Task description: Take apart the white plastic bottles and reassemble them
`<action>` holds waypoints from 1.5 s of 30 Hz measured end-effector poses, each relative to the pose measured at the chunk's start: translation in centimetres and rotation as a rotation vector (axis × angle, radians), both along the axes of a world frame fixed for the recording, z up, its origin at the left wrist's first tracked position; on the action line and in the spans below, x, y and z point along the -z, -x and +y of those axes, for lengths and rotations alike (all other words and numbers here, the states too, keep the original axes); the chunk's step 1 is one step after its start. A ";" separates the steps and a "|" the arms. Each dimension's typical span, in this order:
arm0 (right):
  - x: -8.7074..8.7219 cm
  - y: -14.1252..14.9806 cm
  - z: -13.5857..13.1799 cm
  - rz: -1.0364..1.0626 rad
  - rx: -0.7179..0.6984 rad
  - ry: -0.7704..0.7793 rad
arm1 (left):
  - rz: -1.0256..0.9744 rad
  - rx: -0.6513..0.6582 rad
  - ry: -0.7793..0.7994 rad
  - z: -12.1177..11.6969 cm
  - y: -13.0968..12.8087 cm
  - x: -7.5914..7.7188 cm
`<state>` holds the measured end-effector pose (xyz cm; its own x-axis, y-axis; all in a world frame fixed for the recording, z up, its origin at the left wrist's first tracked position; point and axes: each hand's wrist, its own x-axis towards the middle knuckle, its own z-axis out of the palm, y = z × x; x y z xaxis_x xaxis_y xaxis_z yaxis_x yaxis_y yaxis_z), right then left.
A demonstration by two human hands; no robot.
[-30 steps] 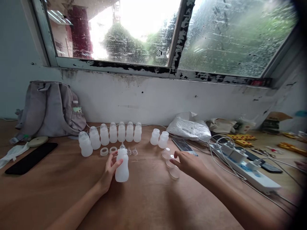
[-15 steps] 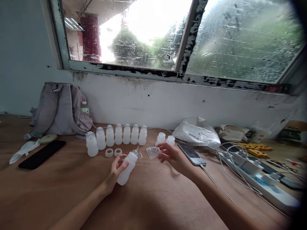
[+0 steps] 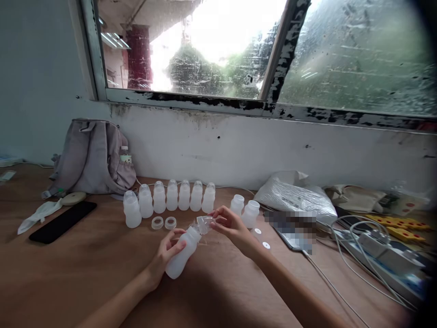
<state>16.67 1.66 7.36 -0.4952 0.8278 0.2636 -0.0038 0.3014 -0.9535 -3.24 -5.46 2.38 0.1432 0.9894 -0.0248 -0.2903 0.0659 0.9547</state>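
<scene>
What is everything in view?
Window: one, grey, above
Wall: one, white, behind
Table: one, brown, below
Backpack: one, grey, left
Slab: one, black, left
Cloth: one, white, left
Puck: one, cream, left
Capped bottles: seven, white, row
Rings: two, translucent, centre
Open bottles: two, white, right
Discs: two, white, right
Phone: one, dark, right
Package: one, silver, right
Pouch: one, beige, right
Power strip: one, white, right
Cables: several, white, right
Blocks: several, yellow, right
Tilted bottle: one, white, left hand
Cap: one, clear, right hand
Hands: two, bare, centre
</scene>
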 end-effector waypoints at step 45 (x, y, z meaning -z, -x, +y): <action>0.1 -0.3 -0.8 0.065 -0.291 0.319 | 0.005 0.082 0.012 -0.8 -0.5 0.1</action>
